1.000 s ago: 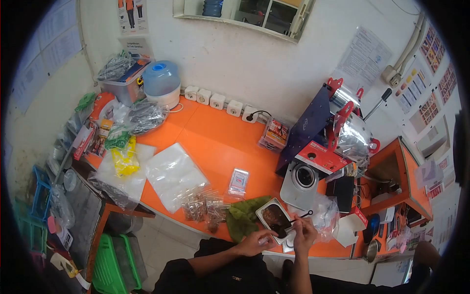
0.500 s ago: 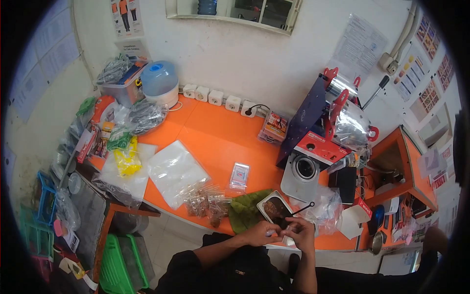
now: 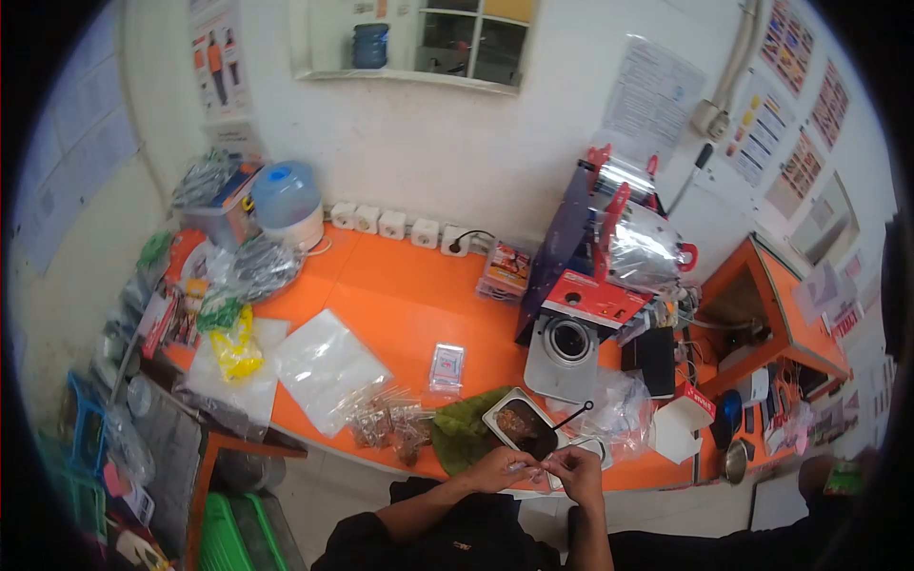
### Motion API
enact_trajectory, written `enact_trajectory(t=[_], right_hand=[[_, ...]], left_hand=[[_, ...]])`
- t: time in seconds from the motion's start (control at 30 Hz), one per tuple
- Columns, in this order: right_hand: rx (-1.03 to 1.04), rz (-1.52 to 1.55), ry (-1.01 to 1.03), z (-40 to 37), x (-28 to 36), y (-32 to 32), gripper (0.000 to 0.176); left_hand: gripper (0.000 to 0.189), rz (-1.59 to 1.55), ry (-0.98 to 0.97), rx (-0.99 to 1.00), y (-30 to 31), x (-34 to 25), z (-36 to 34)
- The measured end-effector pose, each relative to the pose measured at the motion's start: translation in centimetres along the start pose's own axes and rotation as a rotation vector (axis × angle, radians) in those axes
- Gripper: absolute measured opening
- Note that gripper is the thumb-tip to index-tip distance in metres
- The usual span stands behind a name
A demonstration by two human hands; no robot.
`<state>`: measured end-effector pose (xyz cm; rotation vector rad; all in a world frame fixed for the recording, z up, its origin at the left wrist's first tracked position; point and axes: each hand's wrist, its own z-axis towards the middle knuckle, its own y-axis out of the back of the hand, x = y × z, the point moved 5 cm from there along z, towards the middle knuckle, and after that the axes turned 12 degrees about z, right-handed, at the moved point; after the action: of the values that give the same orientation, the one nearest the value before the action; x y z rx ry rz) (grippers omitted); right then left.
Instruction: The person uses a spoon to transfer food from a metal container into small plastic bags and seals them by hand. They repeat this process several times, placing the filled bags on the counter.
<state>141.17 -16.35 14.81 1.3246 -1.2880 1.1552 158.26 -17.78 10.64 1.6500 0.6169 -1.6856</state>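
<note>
My left hand (image 3: 506, 469) and my right hand (image 3: 577, 473) meet at the table's front edge, fingers pinched together. Between them is a small, thin piece of clear plastic (image 3: 535, 467), apparently a little bag, partly hidden by the fingers. Just beyond them stands a rectangular metal container (image 3: 492, 416) with brown, chunky contents. A long-handled black spoon (image 3: 575, 413) leans out of it to the right. A crumpled green cloth (image 3: 461, 436) touches the container's left side. Several small clear packets (image 3: 388, 422) with brown filling lie farther left.
On the orange table (image 3: 400, 285) lie clear plastic sheets (image 3: 328, 366) and a small flat pack (image 3: 447, 367). A sealing machine (image 3: 564, 357) with film rolls stands right of centre. Plastic bags (image 3: 619, 414) lie right of my hands. Part of another person (image 3: 819, 485) shows at lower right.
The view has turned slightly right and up, so the table's things sit farther left and lower. My hands stay together; more of the clear plastic shows between the fingers.
</note>
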Motion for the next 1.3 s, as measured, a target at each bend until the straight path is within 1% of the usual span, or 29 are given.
enact_trajectory(t=[0.03, 0.07, 0.13, 0.17, 0.23, 0.27, 0.33, 0.37, 0.4, 0.43, 0.47, 0.5, 0.53, 0.57, 0.6, 0.63, 0.67, 0.7, 0.77, 0.8, 0.83, 0.9, 1.03, 1.1, 1.13, 1.17, 1.23, 1.27, 1.3], right_hand=[[-0.022, 0.069, 0.006, -0.2, -0.4, 0.1, 0.027], [-0.072, 0.084, 0.026, -0.5, -0.3, 0.7, 0.027], [-0.057, -0.349, -0.020, -1.1, 1.9, 0.4, 0.031], [-0.086, -0.337, -0.026, -1.6, 3.0, 0.2, 0.031], [-0.103, -0.428, -0.034, -1.8, 4.5, -0.5, 0.030], [-0.103, -0.410, -0.067, -1.7, 3.6, 0.0, 0.030], [-0.109, -0.361, -0.077, -2.0, 3.5, 0.4, 0.031], [-0.127, -0.311, -0.079, -2.1, 3.6, 0.9, 0.031], [-0.119, -0.262, -0.031, -2.0, 2.9, 1.2, 0.026], [-0.106, -0.265, -0.041, -2.1, 2.3, 1.8, 0.026], [-0.082, -0.188, -0.042, -2.3, 1.7, 2.2, 0.024], [-0.059, -0.112, -0.041, -2.3, 1.8, 2.4, 0.022], [-0.036, -0.072, -0.043, -2.3, 1.8, 2.5, 0.019], [-0.022, -0.076, -0.049, -2.1, 1.6, 2.6, 0.019], [-0.081, -0.168, -0.060, -1.9, 1.3, 2.9, 0.019], [-0.129, -0.260, -0.087, -2.2, 0.9, 2.9, 0.019], [-0.078, -0.277, -0.089, -2.1, 0.9, 2.8, 0.020], [-0.068, -0.278, -0.097, -1.9, 1.2, 2.7, 0.020], [-0.022, -0.229, -0.127, -1.9, 1.5, 2.3, 0.017], [-0.040, -0.145, -0.097, -1.8, 1.3, 2.1, 0.017], [-0.038, -0.147, -0.103, -1.7, 1.3, 2.1, 0.017], [0.003, -0.197, -0.121, -1.4, 1.3, 2.0, 0.017], [-0.040, -0.216, -0.146, -1.1, 0.7, 1.6, 0.019], [-0.064, -0.130, -0.105, -1.0, 0.8, 1.1, 0.022], [-0.059, -0.071, -0.122, -1.0, 0.4, 1.0, 0.024], [-0.064, -0.067, -0.131, -1.1, 0.4, 0.9, 0.024], [-0.046, -0.063, -0.164, -1.1, 0.9, 0.7, 0.021], [-0.038, -0.041, -0.187, -1.2, 1.2, 0.6, 0.022], [-0.017, -0.092, -0.117, -1.0, 0.3, 1.6, 0.020]], left_hand=[[0.035, -0.061, 0.013, -0.026, 0.2, -0.2, 0.1], [0.035, -0.047, 0.000, 0.026, -0.2, -0.7, 0.2], [0.035, 0.196, -0.016, -0.118, 0.3, -3.7, 0.0], [0.035, 0.199, -0.018, -0.086, 0.1, -4.0, 0.3], [0.036, 0.316, 0.038, -0.038, -0.4, -4.0, 0.6], [0.036, 0.312, 0.047, -0.044, -0.6, -3.3, 0.8], [0.029, 0.206, -0.091, -0.011, -1.4, -2.2, 1.5], [0.029, 0.199, -0.083, -0.021, -1.5, -1.7, 1.7], [0.027, 0.035, -0.013, 0.068, -1.8, -1.4, 2.1], [0.024, -0.132, 0.058, 0.155, -2.2, -1.0, 2.2], [0.025, -0.199, 0.243, 0.247, -2.7, 0.5, 2.1], [0.025, -0.208, 0.248, 0.237, -2.8, 0.6, 2.0], [0.025, -0.380, 0.351, 0.248, -3.2, 0.9, 1.6], [0.026, -0.551, 0.450, 0.256, -3.4, 1.1, 1.4], [0.026, -0.558, 0.454, 0.242, -3.6, 1.0, 1.6], [0.027, -0.311, 0.163, 0.134, -3.3, -0.1, 1.7], [0.029, -0.048, -0.130, 0.039, -2.9, -1.6, 1.7], [0.029, -0.053, -0.122, 0.031, -2.6, -1.7, 1.7], [0.028, -0.028, -0.010, 0.093, -2.3, -1.5, 1.8], [0.026, -0.064, -0.006, 0.099, -2.1, -2.1, 1.7], [0.026, -0.070, -0.002, 0.096, -2.1, -2.0, 1.6], [0.025, 0.030, -0.100, 0.085, -2.1, -2.3, 1.6], [0.023, 0.076, -0.070, 0.040, -2.3, -2.1, 1.5], [0.022, 0.161, -0.073, -0.035, -1.9, -2.4, 1.4], [0.022, 0.157, -0.059, -0.078, -1.9, -2.4, 1.4], [0.022, 0.154, -0.052, -0.071, -2.0, -2.2, 1.3], [0.021, 0.161, -0.018, -0.116, -1.7, -1.9, 1.4], [0.019, 0.166, 0.013, -0.095, -1.6, -1.6, 1.4], [0.019, 0.159, 0.021, -0.079, -1.1, -1.7, 1.5]])
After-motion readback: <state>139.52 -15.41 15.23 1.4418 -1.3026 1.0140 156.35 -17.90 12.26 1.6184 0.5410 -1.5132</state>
